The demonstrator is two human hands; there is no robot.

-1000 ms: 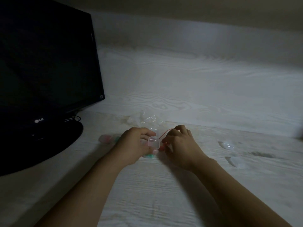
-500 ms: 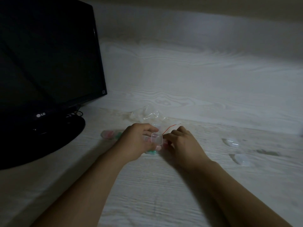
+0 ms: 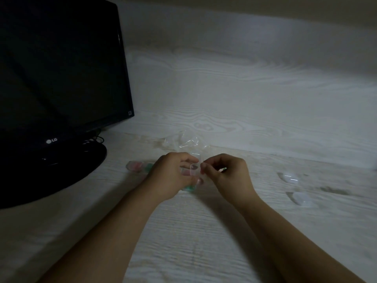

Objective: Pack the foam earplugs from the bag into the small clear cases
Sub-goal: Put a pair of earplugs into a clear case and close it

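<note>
1. Two hands meet over the pale desk [image 3: 204, 231]: my left hand [image 3: 171, 176] curls round a small clear case [image 3: 193, 170].
2. My right hand [image 3: 228, 174] pinches something tiny beside it; I cannot tell what.
3. The crumpled bag [image 3: 184, 142] lies just behind.
4. Two more cases [image 3: 289, 177] sit to the right.
5. A dark monitor [image 3: 61, 68] stands on the left.

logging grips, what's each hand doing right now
Left hand: holds a small clear plastic case.
Right hand: fingers curled, pinching at the case; contents cannot be told.

Open tabletop [image 3: 244, 119] beyond the bag [image 3: 185, 142]; monitor [image 3: 61, 78] blocking the left, two cases [image 3: 293, 188] right.
</note>
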